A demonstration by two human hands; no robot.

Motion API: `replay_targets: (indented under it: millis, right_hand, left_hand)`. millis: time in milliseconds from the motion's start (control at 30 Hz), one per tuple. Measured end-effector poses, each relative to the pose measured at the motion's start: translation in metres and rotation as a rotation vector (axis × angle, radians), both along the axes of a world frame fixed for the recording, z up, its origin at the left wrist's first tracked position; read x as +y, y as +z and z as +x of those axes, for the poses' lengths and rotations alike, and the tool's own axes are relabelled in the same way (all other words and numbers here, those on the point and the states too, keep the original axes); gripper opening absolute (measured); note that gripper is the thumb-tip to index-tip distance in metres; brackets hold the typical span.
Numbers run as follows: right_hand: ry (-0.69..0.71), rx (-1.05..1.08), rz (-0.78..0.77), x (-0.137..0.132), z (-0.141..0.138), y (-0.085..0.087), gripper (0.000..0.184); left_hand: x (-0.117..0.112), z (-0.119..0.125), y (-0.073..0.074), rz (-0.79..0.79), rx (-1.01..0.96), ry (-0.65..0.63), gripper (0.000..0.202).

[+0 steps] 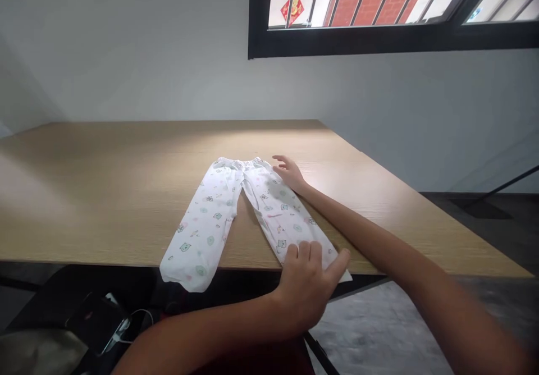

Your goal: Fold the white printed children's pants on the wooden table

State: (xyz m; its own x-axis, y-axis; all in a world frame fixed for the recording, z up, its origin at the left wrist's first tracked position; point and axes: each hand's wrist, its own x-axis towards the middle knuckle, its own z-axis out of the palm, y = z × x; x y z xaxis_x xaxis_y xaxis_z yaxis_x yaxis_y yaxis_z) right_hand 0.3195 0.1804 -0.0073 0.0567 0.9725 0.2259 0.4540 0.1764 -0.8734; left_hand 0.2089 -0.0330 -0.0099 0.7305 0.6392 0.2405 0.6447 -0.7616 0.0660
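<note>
A small pair of white patterned trousers [219, 212] lies spread on the wooden table [105, 184], waistband at the far end, both leg ends hanging over the near edge. My left hand [309, 282] rests on the cuff of the right leg, fingers on top and thumb out to the side, pinching the fabric. My right hand [288, 172] reaches forward and lies flat with fingers stretched at the right side of the waistband, touching the fabric.
A white wall and a dark-framed barred window [391, 10] stand behind the table. Below the near edge at the left lie dark objects and a white cable [122, 330]. Grey floor shows at the right.
</note>
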Motion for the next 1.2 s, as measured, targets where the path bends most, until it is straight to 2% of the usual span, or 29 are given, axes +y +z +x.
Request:
replay_targets:
  millis: [67, 100, 167, 233, 300, 433, 533, 600, 700, 800, 867, 933, 967, 1033, 1100, 1167, 1200]
  right_hand:
    - [-0.037, -0.003, -0.106, -0.005, 0.003, 0.0, 0.052]
    - [-0.025, -0.011, -0.194, -0.007, 0.004, 0.001, 0.051]
    - [0.008, -0.041, -0.382, -0.008, 0.004, 0.008, 0.036]
    - [0.044, -0.022, -0.486, -0.004, -0.002, 0.018, 0.023]
    - [0.04, 0.056, -0.454, 0.006, -0.013, 0.032, 0.018]
    - [0.07, 0.164, -0.281, 0.035, -0.059, 0.064, 0.011]
    - [0.173, 0.076, -0.19, 0.05, -0.107, 0.073, 0.015]
    - [0.25, -0.056, -0.163, 0.05, -0.136, 0.063, 0.017]
    - [0.364, -0.209, -0.073, 0.037, -0.163, 0.034, 0.02]
    - [0.435, -0.243, 0.077, 0.024, -0.161, 0.01, 0.021]
    - [0.496, -0.243, 0.11, 0.021, -0.147, 0.006, 0.021]
    - [0.587, -0.211, 0.053, 0.022, -0.128, 0.01, 0.024]
    - [0.64, -0.161, 0.003, 0.023, -0.119, 0.013, 0.026]
    - [0.759, -0.012, -0.067, 0.024, -0.104, 0.021, 0.029]
    - [0.838, 0.085, -0.076, 0.022, -0.094, 0.024, 0.032]
    - [0.843, 0.024, -0.063, 0.021, -0.09, 0.024, 0.034]
    - [0.827, -0.044, -0.06, 0.022, -0.089, 0.022, 0.034]
  left_hand:
    - [0.005, 0.006, 0.0, 0.001, -0.051, -0.034, 0.056]
    - [0.006, 0.006, 0.001, -0.01, -0.098, -0.057, 0.053]
    - [0.007, -0.002, 0.007, -0.041, -0.226, -0.066, 0.05]
    - [0.005, -0.019, 0.019, -0.068, -0.38, -0.013, 0.049]
    - [0.001, -0.045, 0.034, -0.081, -0.532, 0.125, 0.047]
    - [-0.015, -0.11, 0.06, -0.022, -0.673, 0.55, 0.037]
    - [-0.025, -0.152, 0.062, 0.047, -0.518, 0.764, 0.036]
    - [-0.027, -0.171, 0.054, 0.155, -0.316, 0.817, 0.034]
    - [-0.023, -0.18, 0.034, 0.252, -0.082, 0.737, 0.031]
    - [-0.022, -0.174, 0.021, 0.147, -0.044, 0.583, 0.036]
    - [-0.019, -0.166, 0.022, 0.077, -0.068, 0.51, 0.037]
    - [-0.005, -0.157, 0.031, 0.006, -0.063, 0.392, 0.032]
    - [0.01, -0.154, 0.037, -0.031, -0.049, 0.315, 0.03]
    - [0.053, -0.147, 0.05, -0.108, -0.015, 0.175, 0.033]
    - [0.106, -0.141, 0.057, -0.224, 0.003, 0.13, 0.04]
    - [0.15, -0.136, 0.056, -0.26, 0.022, 0.114, 0.043]
    - [0.162, -0.134, 0.053, -0.267, 0.032, 0.103, 0.043]
